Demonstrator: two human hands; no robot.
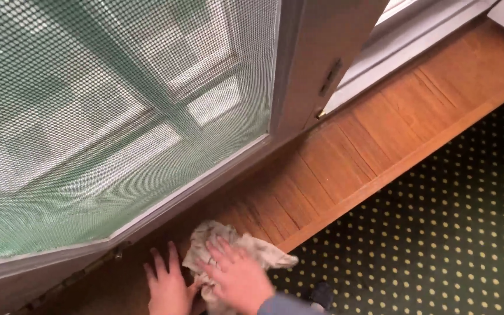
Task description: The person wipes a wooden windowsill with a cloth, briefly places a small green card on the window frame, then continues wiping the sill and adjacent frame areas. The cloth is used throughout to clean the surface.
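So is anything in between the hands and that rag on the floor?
Nothing visible. The right hand lies flat on top of the crumpled cloth, pressing it to the wooden floor strip. The left hand rests on the wood just beside it, by the screened door.

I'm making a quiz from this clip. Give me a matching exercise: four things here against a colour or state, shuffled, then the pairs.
1. cloth
2. carpet
3. left hand
4. wood floor

a. dark green with pale dots
b. crumpled under the right hand
c. brown planks along the mesh door
d. flat on the floor, fingers spread

Pairs: 1-b, 2-a, 3-d, 4-c
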